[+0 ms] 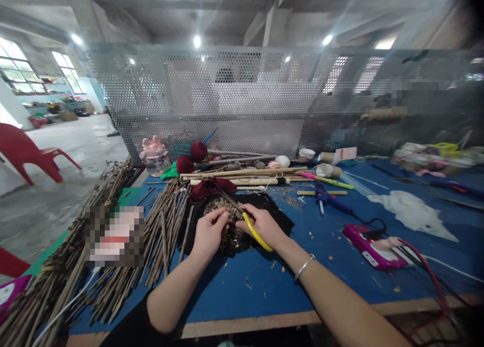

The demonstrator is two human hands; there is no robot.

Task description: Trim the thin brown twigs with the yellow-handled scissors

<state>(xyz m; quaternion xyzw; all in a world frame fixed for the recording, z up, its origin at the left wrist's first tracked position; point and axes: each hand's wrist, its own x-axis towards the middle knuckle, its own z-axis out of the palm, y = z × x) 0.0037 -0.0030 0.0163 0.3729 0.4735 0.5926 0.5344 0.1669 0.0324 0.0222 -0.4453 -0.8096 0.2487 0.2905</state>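
Note:
My right hand (260,226) is closed around a pair of yellow-handled scissors (257,232), whose dark blades point away to the upper left. Close beside it, my left hand (210,230) has its thumb and fingers pinched together; what they hold is too small to make out. Both hands are over a pile of dry plant scraps (221,204) on a black cloth (280,213). A dark red cloth (200,189) lies just beyond the pile, near the blade tips.
Thin twigs (159,241) and bundled branches (64,266) cover the left side. Sticks (242,174) and dark red balls (198,150) lie behind. To the right are a blue glue gun (327,196), a purple power strip (372,248) with cables and white plastic (416,213). A perforated screen (212,95) stands behind.

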